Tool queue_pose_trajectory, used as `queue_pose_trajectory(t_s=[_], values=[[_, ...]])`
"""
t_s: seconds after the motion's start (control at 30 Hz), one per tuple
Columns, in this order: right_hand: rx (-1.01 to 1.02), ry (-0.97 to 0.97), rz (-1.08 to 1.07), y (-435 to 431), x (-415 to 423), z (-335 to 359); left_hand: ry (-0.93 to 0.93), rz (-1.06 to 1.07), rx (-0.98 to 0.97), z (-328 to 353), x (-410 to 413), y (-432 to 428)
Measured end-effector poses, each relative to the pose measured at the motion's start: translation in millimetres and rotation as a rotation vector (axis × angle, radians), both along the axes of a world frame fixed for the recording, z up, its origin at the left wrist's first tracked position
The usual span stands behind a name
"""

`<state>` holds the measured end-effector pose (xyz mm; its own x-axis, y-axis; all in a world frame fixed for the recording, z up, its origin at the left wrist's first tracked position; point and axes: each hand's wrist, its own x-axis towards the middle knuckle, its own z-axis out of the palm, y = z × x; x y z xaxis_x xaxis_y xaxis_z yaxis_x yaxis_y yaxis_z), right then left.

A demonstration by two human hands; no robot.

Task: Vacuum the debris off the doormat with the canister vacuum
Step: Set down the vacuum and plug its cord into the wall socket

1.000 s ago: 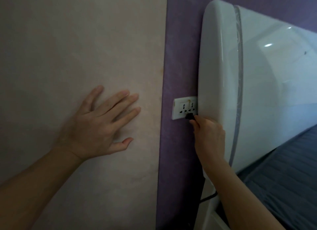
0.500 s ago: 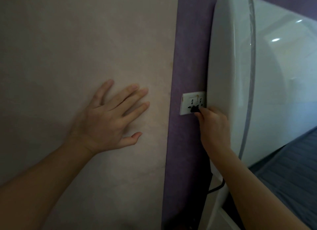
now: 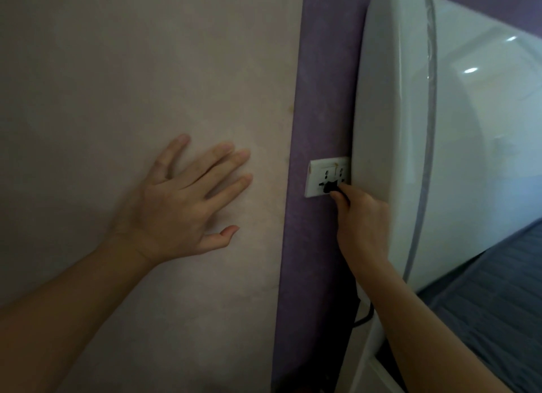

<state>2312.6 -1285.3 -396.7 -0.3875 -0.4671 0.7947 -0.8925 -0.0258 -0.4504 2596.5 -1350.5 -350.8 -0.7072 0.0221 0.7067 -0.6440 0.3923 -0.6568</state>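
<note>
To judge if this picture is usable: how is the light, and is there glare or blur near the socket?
Head view: dim, with the left hand flat on a dull beige wall; bright glare spots on the glossy white headboard; the black plug that the right hand pinches at the socket is dark and soft.

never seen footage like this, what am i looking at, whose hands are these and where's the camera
There is no machine: a person wears one camera on the head, so you see their own arms reaching forward. The left hand lies flat on the beige wall, fingers spread, holding nothing. The right hand pinches a black plug at a white wall socket on the purple strip; whether it is fully in I cannot tell. Its dark cord hangs below. The glossy white panel on the right looks like a headboard, with grey bedding beneath.
</note>
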Motion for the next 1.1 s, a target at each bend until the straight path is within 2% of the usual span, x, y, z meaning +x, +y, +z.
queue_pose_trajectory(t_s=[0.4, 0.57, 0.87, 1.1], values=[[0.118, -0.029, -0.020, -4, 0, -1, 0.005, -0.003, -0.006, 0, 0, -1], [0.072, 0.000, 0.010, -11, -3, 16, -0.004, -0.004, -0.016, -1, 1, -3], [0.220, -0.013, -0.016, -9, 0, 17, 0.000, -0.005, -0.012, -3, 1, -3], [0.063, -0.138, -0.041, -8, 8, 10, -0.008, -0.004, 0.005, -2, 1, -2]])
